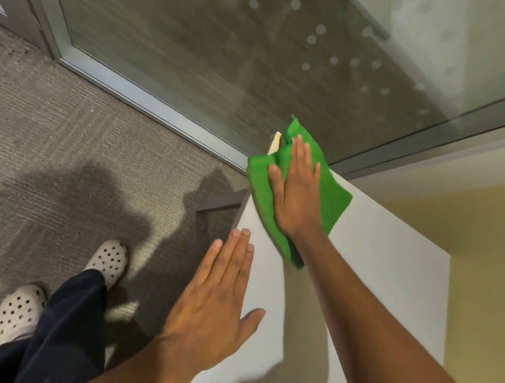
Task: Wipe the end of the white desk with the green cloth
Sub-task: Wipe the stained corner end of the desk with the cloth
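The white desk [380,258] runs from the bottom of the view up to its far end near a glass wall. A green cloth [334,194] lies spread over that far end, draped partly over the left edge. My right hand [296,186] presses flat on the cloth, fingers together and pointing away from me. My left hand [214,304] rests flat and open on the desk's left edge, nearer to me, holding nothing. A small pale corner of something [275,144] pokes out from under the cloth's far side.
A glass partition [229,66] with a metal frame stands just beyond the desk's end. Grey carpet [47,137] covers the floor on the left, where my legs and pale perforated clogs [107,260] stand. A yellowish wall [491,257] borders the desk on the right.
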Available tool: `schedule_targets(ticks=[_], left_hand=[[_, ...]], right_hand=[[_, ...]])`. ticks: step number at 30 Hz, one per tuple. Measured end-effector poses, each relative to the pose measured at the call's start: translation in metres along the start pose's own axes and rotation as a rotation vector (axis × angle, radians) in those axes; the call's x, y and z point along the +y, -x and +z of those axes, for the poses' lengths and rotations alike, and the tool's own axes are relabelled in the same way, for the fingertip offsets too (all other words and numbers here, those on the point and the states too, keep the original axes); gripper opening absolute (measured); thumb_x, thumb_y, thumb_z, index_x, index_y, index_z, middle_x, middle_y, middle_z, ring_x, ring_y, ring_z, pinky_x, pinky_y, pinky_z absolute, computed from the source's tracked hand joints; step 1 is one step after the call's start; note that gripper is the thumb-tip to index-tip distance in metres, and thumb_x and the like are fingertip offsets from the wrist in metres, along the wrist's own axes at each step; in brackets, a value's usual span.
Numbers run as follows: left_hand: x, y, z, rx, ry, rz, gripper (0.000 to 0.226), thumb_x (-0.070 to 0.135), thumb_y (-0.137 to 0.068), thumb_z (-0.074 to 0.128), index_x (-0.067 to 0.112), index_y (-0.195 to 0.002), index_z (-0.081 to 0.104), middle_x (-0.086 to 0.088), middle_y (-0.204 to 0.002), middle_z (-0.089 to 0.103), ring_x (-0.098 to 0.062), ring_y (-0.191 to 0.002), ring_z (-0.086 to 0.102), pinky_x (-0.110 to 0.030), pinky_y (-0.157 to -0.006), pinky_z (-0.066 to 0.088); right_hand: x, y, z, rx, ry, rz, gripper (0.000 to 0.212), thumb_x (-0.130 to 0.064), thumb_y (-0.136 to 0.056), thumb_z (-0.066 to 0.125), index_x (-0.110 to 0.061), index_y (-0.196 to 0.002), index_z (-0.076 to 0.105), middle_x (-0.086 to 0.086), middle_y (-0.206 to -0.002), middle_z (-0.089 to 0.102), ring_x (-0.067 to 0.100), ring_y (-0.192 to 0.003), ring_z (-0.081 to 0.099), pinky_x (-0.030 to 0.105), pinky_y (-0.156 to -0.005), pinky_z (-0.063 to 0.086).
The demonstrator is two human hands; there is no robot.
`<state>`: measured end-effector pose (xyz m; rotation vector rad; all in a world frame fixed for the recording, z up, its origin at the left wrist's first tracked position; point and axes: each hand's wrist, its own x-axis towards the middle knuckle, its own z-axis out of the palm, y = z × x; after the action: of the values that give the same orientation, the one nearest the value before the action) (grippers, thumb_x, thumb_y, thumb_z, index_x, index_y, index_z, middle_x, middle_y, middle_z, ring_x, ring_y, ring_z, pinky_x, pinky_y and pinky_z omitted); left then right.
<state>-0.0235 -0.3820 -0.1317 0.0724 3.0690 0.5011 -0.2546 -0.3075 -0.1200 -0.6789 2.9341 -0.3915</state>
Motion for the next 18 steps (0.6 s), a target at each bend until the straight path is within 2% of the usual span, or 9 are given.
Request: schedule_targets(ticks=[4, 7, 10, 13, 18], left_hand=[[0.000, 0.008, -0.001, 0.002, -0.034, 0.116, 0.093, 0.058, -0.105, 0.039, -0.010, -0.163, 0.013, -0.029, -0.175, 0.013, -0.041, -0.164, 0.009, -0.054, -0.131, 0.002], [0.004, 0.011, -0.003, -0.047, -0.007, 0.100, 0.096, 0.062, -0.100, 0.047, -0.009, -0.161, 0.023, -0.027, -0.172, 0.022, -0.040, -0.163, 0.014, -0.054, -0.129, 0.007], [0.006, 0.009, -0.004, -0.050, -0.015, 0.091, 0.096, 0.064, -0.101, 0.044, -0.007, -0.162, 0.022, -0.028, -0.174, 0.016, -0.041, -0.164, 0.010, -0.055, -0.130, 0.005], [0.006, 0.010, -0.001, -0.049, -0.015, 0.088, 0.095, 0.064, -0.102, 0.040, -0.005, -0.164, 0.019, -0.029, -0.175, 0.011, -0.041, -0.165, 0.006, -0.055, -0.131, 0.005], [0.008, 0.009, 0.001, -0.052, -0.008, 0.063, 0.095, 0.064, -0.101, 0.043, -0.002, -0.165, 0.021, -0.025, -0.176, 0.012, -0.038, -0.165, 0.009, -0.054, -0.131, 0.010]], right_hand=[[0.023, 0.061, -0.006, -0.139, 0.023, -0.216, 0.065, -0.049, -0.113, 0.029, -0.027, -0.170, 0.004, -0.013, -0.178, 0.001, 0.010, -0.165, -0.002, 0.031, -0.133, -0.008], [0.040, 0.056, -0.017, -0.235, 0.095, -0.417, 0.066, -0.050, -0.113, 0.026, -0.023, -0.170, 0.008, -0.009, -0.179, 0.004, 0.015, -0.166, 0.001, 0.034, -0.134, -0.006], [0.036, 0.019, -0.021, -0.292, 0.131, -0.582, 0.066, -0.051, -0.112, 0.027, -0.021, -0.169, 0.014, -0.007, -0.179, 0.009, 0.015, -0.166, 0.003, 0.039, -0.135, -0.003], [0.027, -0.015, -0.017, -0.255, 0.092, -0.537, 0.063, -0.046, -0.112, 0.031, -0.020, -0.168, 0.018, -0.006, -0.178, 0.015, 0.013, -0.166, 0.003, 0.046, -0.135, 0.003], [0.002, -0.041, -0.009, -0.080, 0.059, -0.198, 0.063, -0.040, -0.113, 0.034, -0.013, -0.168, 0.018, 0.002, -0.177, 0.018, 0.021, -0.165, 0.013, 0.050, -0.134, 0.011]])
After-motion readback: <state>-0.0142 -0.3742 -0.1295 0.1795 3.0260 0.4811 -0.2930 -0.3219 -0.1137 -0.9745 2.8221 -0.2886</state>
